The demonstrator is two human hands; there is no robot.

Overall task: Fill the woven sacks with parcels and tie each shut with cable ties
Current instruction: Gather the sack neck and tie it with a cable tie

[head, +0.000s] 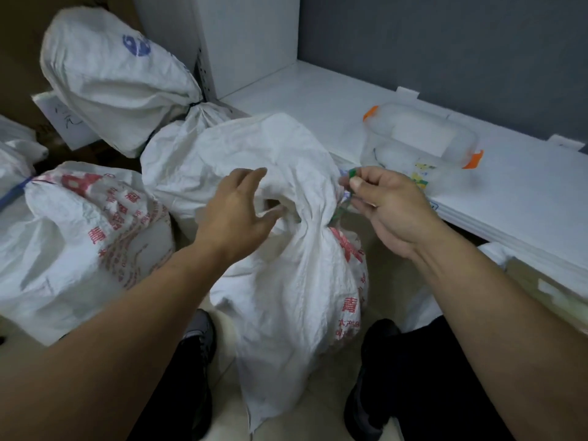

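Observation:
A white woven sack (286,288) with red print stands on the floor between my feet, its neck gathered and cinched by a green cable tie (338,214). My right hand (386,205) pinches the tie's free green end just right of the neck. My left hand (237,214) hovers at the sack's bunched top flap, fingers loosely spread, touching the fabric and holding nothing.
A tied sack (111,81) with blue print leans at the back left, and another with red print (79,243) lies at the left. A clear plastic box (423,138) with orange clips sits on the white shelf (525,198) at the right. My dark shoes flank the sack.

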